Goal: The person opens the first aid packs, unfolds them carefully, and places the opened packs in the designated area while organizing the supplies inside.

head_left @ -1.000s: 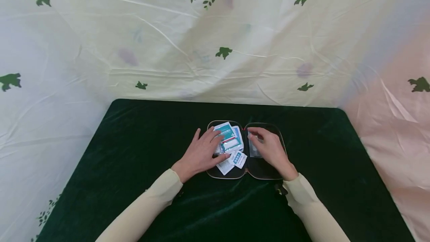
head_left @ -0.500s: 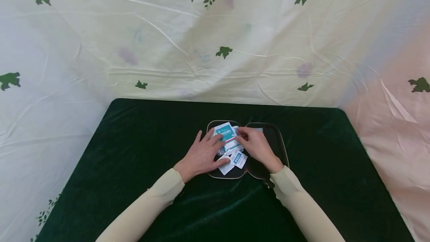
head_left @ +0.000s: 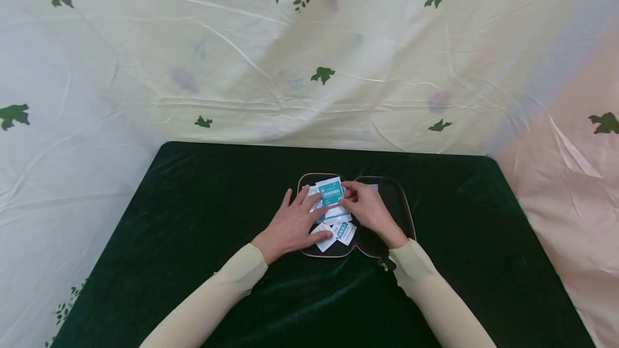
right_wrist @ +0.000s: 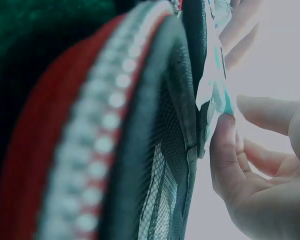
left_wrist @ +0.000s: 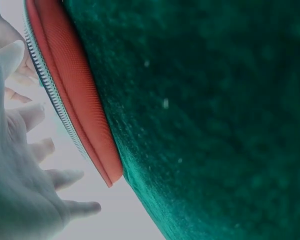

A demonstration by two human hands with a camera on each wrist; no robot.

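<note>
A zippered case (head_left: 403, 197), red outside and black inside, lies unfolded on the table. In its left half is a pile of flat packets. On top, a teal-and-white sachet (head_left: 331, 192) has its right edge pinched between the thumb and a finger of my right hand (head_left: 369, 209). My left hand (head_left: 290, 225) spreads its fingers over the left side of the pile, the thumb on a small white packet (head_left: 325, 241). Beside that lies another small packet with blue print (head_left: 345, 231). In the right wrist view the sachet's teal corner (right_wrist: 228, 102) meets the fingertips.
Under the case is a dark green velvet cloth (head_left: 217, 192). Through the mesh pocket (right_wrist: 162, 185) of the right half, something pale shows. A zipper (right_wrist: 105, 135) runs round the rim. A pale patterned curtain (head_left: 242, 69) hangs behind the table.
My right hand has moved left from the case's right half to the pile. The teal-and-white sachet has shifted slightly right and turned in its pinch. My left hand stays nearly still.
</note>
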